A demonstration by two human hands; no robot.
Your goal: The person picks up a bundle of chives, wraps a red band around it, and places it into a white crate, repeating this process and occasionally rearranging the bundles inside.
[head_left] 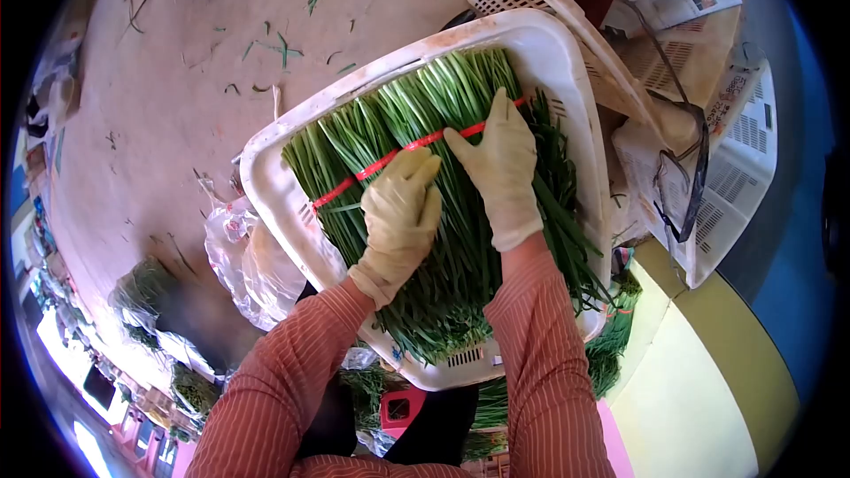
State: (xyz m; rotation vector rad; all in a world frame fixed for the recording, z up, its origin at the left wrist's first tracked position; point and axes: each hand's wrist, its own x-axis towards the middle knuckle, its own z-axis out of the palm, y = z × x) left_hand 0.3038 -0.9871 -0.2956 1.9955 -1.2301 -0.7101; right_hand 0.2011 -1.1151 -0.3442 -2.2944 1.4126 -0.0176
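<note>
Across the white plastic crate [354, 84], I see both gloved hands laid over bundles of long, leafy green chives [341, 137] tied with red bands [378, 165]. The bundles lie side by side inside the crate, stems towards its far rim and darker leaves fanning towards the wearer.

I have the left hand [396, 208] coming in from the lower left, wrist angled up and to the right, back of the hand up. Its fingers are bent inwards, knuckles raised, with the fingertips down close to the red bands near the middle of the row. Whether they pinch a stem or a band, I cannot tell.

The right hand [506, 159] sits higher and further right, reaching nearly straight forward, palm down on the chives. It is open: the fingers point away towards the far rim, and the thumb spreads left across the bundle beside the band. The two hands are near each other but apart, and both forearms, in red striped sleeves [285, 358], reach over the near side of the crate.

Left of the crate I see a clear plastic bag [243, 257]; to its right, white perforated baskets [735, 177]; beyond it, green scraps [285, 51] on the floor [212, 13].
</note>
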